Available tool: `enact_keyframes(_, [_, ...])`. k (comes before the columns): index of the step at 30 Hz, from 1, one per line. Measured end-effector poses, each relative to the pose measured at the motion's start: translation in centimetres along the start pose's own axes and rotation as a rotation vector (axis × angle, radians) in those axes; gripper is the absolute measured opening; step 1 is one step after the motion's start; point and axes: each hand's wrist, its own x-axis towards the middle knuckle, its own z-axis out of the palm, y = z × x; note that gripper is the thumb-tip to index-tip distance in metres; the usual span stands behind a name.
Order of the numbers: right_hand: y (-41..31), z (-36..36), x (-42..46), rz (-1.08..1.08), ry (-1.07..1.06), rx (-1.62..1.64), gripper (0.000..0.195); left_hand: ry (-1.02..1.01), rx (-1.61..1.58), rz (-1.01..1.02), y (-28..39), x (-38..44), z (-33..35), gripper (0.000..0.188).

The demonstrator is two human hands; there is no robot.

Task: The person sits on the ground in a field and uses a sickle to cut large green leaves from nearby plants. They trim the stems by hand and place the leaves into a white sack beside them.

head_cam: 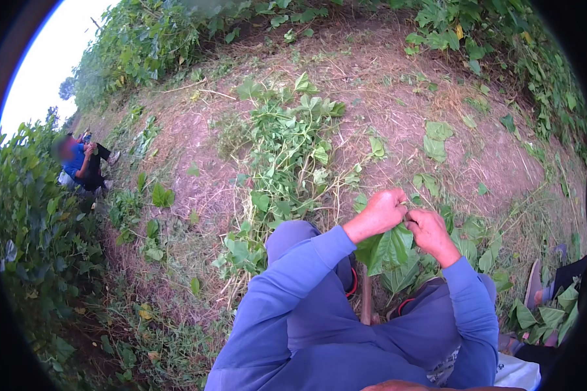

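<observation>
My left hand [385, 210] and my right hand [426, 228] meet fingertip to fingertip above my knees. Between them they pinch the stems of a few broad green leaves [389, 247], whose blades hang down below my fingers. What exactly each fingertip grips is hidden by the fingers. Under the hanging leaves, a wooden handle or stick [366, 298] stands between my legs. More large leaves [403, 273] lie on the ground near my feet. In front of my left knee is a long heap of cut green vines and leaves [283, 161].
One person in a blue top [76, 161] sits at the far left beside dense bushes [34, 205]. At the right edge are another person's shoe [533, 283] and a pile of leaves [548, 317]. A white bag [517, 372] lies at lower right. Loose leaves [436, 139] dot the dry ground.
</observation>
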Motion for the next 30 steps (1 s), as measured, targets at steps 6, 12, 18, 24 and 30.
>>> enact_keyframes(6, [0.3, 0.0, 0.0, 0.013, -0.018, -0.031, 0.016, -0.002, 0.013, 0.031, 0.2, 0.0, 0.0, 0.018])
enact_keyframes(12, [0.4, -0.1, -0.1, 0.027, 0.014, -0.035, 0.015, -0.006, -0.065, 0.008, -0.2, 0.0, 0.2, 0.016])
enact_keyframes(18, [0.8, -0.3, -0.1, -0.054, 0.035, -0.08, 0.015, -0.041, -0.119, -0.054, 0.1, 0.0, 0.3, 0.016])
enact_keyframes(24, [1.1, -0.1, -0.3, -0.03, -0.002, -0.087, 0.013, -0.01, 0.035, 0.032, 1.0, -0.5, 0.2, 0.02])
enact_keyframes(30, [0.8, -0.1, -0.6, -0.013, 0.014, -0.053, 0.014, -0.026, 0.051, 0.065, 0.8, -0.6, 0.2, 0.023])
